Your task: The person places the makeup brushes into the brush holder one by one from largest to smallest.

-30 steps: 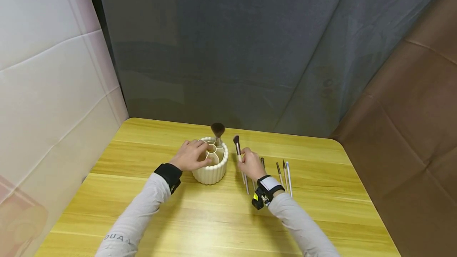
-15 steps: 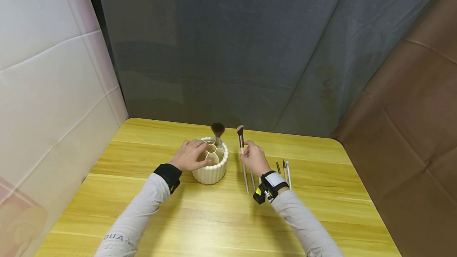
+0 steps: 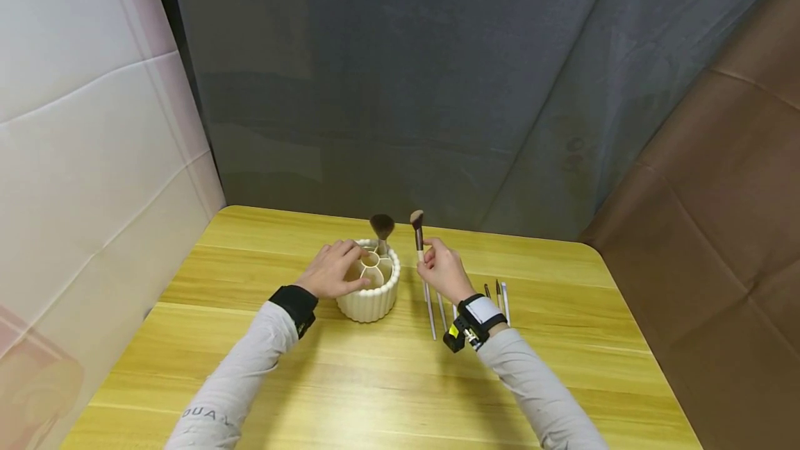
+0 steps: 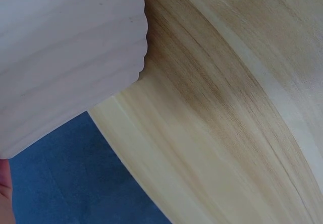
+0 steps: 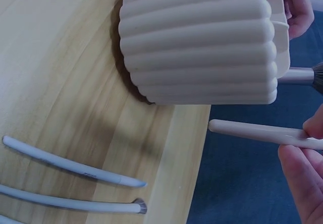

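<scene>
The right hand pinches a makeup brush between thumb and curled fingers, holding it upright with the bristles on top, just beside the right side of the ribbed holder. The brush hangs above the tabletop, not in any compartment. The left hand rests on the holder's left rim, its fingers loosely bent over the edge and its thumb against the ribbed wall.

The holder stands near the tabletop's far edge, about midway between its left and right edges. 1 fluffy brush stands in a far compartment. Several thin brushes lie in a row on the tabletop to the right of the holder, partly hidden by the right wrist.

The right wrist view shows the held brush's cream handle tip free in the air just beside the holder wall, and 2 pale brushes lying flat. The left wrist view shows only ribbed wall and wood grain; no fingers can be made out there.
</scene>
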